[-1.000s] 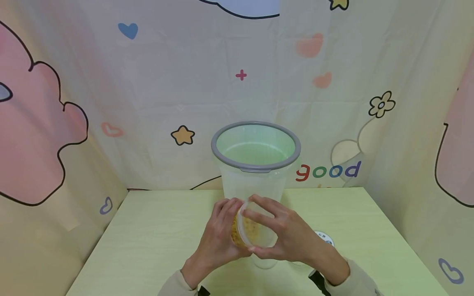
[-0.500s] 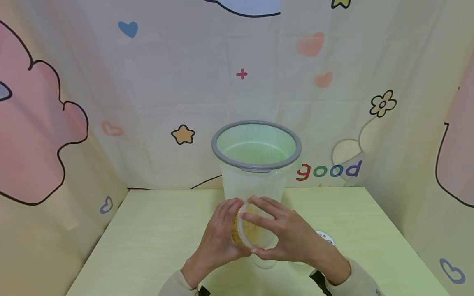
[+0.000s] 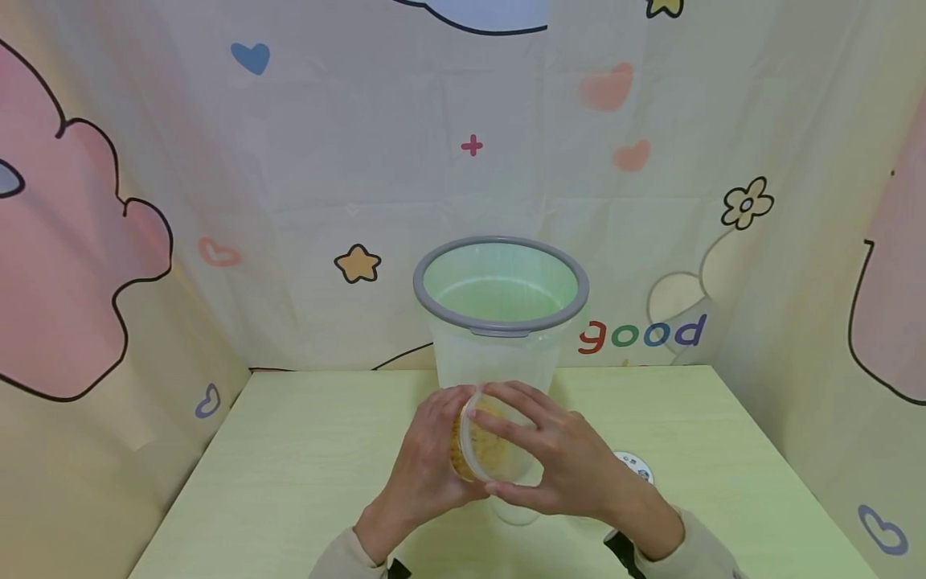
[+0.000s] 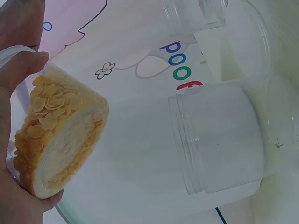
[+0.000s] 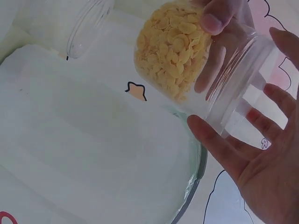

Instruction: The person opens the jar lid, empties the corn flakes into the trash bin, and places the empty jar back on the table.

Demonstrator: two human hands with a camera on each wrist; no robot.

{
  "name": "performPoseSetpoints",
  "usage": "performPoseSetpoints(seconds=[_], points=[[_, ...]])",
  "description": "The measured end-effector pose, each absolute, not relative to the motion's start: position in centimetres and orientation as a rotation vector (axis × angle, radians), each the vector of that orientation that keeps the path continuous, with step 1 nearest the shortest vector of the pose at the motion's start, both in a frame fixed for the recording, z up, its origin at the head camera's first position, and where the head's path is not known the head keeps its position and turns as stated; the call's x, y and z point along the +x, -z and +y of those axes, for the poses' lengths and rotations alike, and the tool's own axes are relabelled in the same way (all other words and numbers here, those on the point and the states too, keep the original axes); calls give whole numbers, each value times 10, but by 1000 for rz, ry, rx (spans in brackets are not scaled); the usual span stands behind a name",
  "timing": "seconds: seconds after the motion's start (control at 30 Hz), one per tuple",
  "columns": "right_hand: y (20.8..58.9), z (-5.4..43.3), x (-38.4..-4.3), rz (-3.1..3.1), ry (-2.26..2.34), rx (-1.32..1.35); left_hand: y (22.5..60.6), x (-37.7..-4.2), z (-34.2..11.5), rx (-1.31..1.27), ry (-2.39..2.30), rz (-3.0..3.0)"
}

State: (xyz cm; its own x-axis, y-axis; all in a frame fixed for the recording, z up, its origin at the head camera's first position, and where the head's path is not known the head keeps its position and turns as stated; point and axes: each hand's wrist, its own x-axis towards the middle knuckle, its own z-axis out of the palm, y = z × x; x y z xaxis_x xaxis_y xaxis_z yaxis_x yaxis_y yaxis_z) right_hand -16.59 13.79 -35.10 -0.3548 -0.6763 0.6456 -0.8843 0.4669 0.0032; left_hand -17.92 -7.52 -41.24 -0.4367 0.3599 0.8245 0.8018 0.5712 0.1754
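Observation:
A clear plastic jar (image 3: 459, 452) of yellow flakes is held tilted in front of the bin, its lid end toward the right. My left hand (image 3: 427, 457) grips the jar's body; in the left wrist view the flakes (image 4: 49, 105) press against the wall around the pale base. Spread around the clear lid (image 5: 247, 84), my right hand (image 3: 560, 458) holds it by the edge, thumb below and fingers above. The right wrist view shows the lid end of the jar without flakes, with the fingers of both hands near it.
A tall translucent bin (image 3: 499, 362) with a grey rim stands behind the hands. An empty clear jar (image 4: 219, 140) stands on the table, with another clear container (image 4: 191, 16) beside it. Behind my right wrist lies a round printed white disc (image 3: 637, 466), partly hidden.
Both hands stay in almost the same place. The jar and lid have turned and shifted very slightly left, with my right fingertips moving along with them.

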Motion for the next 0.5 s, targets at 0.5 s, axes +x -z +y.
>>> performPoseSetpoints(seconds=[0.5], points=[[349, 120, -151, -2358, -616, 706, 409, -179, -68, -793, 431, -1919]])
